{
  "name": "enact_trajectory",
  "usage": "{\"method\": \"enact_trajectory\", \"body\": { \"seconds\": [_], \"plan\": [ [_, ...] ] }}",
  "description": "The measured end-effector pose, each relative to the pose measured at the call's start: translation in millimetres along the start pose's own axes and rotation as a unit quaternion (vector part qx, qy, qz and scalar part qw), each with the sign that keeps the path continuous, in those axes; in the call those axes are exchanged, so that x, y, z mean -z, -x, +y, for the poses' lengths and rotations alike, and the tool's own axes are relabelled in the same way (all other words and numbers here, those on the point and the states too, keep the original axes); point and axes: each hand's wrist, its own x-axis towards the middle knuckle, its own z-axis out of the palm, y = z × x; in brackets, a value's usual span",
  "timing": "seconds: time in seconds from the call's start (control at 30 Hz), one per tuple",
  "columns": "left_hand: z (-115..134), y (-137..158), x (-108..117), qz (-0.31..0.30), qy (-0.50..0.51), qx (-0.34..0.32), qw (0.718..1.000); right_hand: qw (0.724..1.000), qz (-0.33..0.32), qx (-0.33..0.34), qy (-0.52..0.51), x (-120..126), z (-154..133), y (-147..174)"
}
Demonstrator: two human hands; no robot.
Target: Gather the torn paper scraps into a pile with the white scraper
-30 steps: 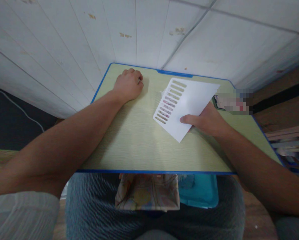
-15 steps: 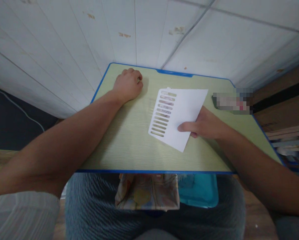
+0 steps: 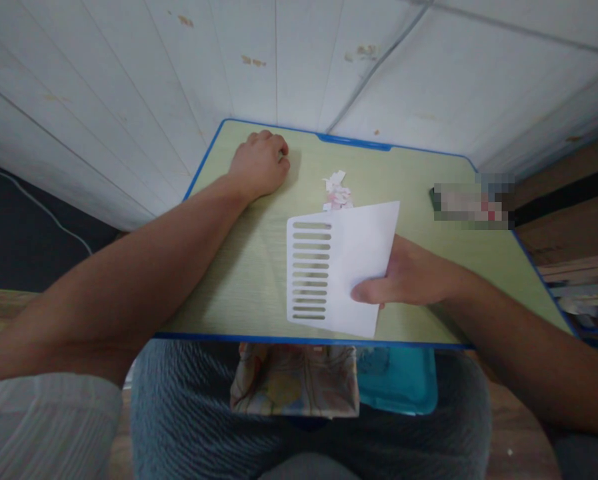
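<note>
My right hand [image 3: 403, 273] grips a thin white sheet with a column of slots [image 3: 361, 260], thumb on top and fingers mostly hidden beneath. The slotted side points left, and the sheet is near the table's front edge. Just beyond its far edge lies a small pile of torn paper scraps [image 3: 337, 190], white and pinkish, partly covered by the sheet. At the back left of the table [image 3: 249, 280], my left hand [image 3: 260, 163] rests with its fingers curled in. I see nothing in it.
A pixelated dark-edged object [image 3: 471, 203] lies at the table's right side. Below the front edge, an open patterned box [image 3: 299, 393] and a turquoise tray [image 3: 403, 383] sit at my lap. A white panelled wall [image 3: 249, 33] with a cable stands behind.
My right hand has drawn the slotted sheet toward me and slightly left, turning it a little. The paper scraps now show beyond it. My left hand stays in place.
</note>
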Motion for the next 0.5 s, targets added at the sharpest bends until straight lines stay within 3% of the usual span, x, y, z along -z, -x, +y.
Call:
{"method": "enact_trajectory", "body": {
  "seconds": [0.17,0.5],
  "plan": [
    [-1.4,-1.4,-1.5,-0.006,0.048,0.017,0.999,0.998,-0.054,0.031,0.0,0.8,6.0,1.4],
    [5.3,3.7,4.4,-0.018,-0.003,0.01,1.0,0.993,-0.117,0.011,-0.029,-6.2,3.3,3.4]
  ]
}}
